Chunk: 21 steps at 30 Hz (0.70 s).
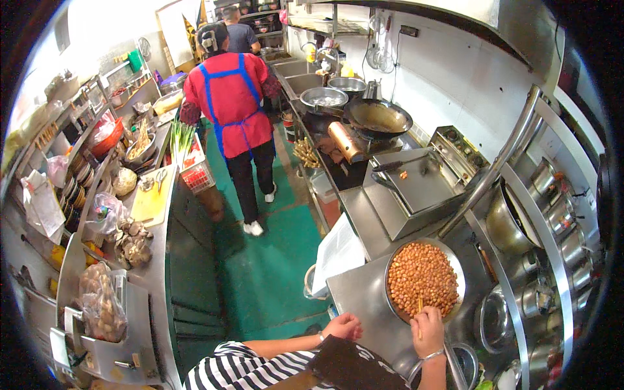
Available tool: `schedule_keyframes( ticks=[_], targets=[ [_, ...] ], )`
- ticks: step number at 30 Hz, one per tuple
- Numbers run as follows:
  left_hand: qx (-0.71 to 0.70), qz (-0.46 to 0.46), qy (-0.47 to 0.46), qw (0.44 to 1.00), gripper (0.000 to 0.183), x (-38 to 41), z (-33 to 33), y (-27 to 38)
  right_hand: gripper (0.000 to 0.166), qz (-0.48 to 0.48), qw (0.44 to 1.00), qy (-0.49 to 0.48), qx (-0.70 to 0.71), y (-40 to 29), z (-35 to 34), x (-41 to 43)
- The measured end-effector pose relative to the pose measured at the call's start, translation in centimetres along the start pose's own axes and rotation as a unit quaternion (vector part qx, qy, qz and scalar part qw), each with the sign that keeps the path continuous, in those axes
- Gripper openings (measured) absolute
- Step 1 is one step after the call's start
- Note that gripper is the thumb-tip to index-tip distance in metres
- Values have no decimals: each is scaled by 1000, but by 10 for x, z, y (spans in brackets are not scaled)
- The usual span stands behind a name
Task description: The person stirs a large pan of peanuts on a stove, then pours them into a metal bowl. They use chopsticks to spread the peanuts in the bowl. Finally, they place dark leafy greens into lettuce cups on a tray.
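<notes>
My right hand point(429, 332) grips a pair of wooden chopsticks point(420, 304), whose lower ends reach into a heap of reddish-brown peanuts or beans point(423, 278). The heap fills most of a round stainless steel bowl point(459, 263) on a metal worktop point(363, 292). Beside that worktop's near left part, my left hand point(344, 325) hovers with its fingers loosely curled and nothing visible in it. A bracelet circles each wrist.
A co-worker point(234, 102) stands in the green-floored aisle, another person point(240, 36) farther back. Beyond the bowl are a steel griddle point(424, 175), wok point(378, 119) and copper-coloured cylinder point(344, 141). A metal pipe point(492, 165) slants up right. Mushrooms point(132, 243) lie on the left counter.
</notes>
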State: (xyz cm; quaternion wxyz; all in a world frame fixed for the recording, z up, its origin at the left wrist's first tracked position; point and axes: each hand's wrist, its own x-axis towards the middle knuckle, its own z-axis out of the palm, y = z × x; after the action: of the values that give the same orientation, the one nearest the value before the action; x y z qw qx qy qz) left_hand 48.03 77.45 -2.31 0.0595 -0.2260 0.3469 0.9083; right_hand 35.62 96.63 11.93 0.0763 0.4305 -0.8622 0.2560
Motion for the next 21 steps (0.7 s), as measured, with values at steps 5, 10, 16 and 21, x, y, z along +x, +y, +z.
schedule_keyframes(
  ticks=[5, 10, 16, 21],
  targets=[
    [33, -32, 37, 998, 14, -9, 11, 10, 8, 82, 989, 49, 112, -5, -41, 5],
    [-7, -29, 2, 1000, 13, -7, 2, 2, 14, 98, 980, 72, 159, -12, -77, 34],
    [-28, -32, -7, 999, 11, -8, 5, 3, 13, 141, 974, 80, 158, 18, -45, 56],
    [7, -29, 30, 999, 13, -9, 2, 5, 12, 133, 981, 47, 135, 8, -50, 55]
  ],
)
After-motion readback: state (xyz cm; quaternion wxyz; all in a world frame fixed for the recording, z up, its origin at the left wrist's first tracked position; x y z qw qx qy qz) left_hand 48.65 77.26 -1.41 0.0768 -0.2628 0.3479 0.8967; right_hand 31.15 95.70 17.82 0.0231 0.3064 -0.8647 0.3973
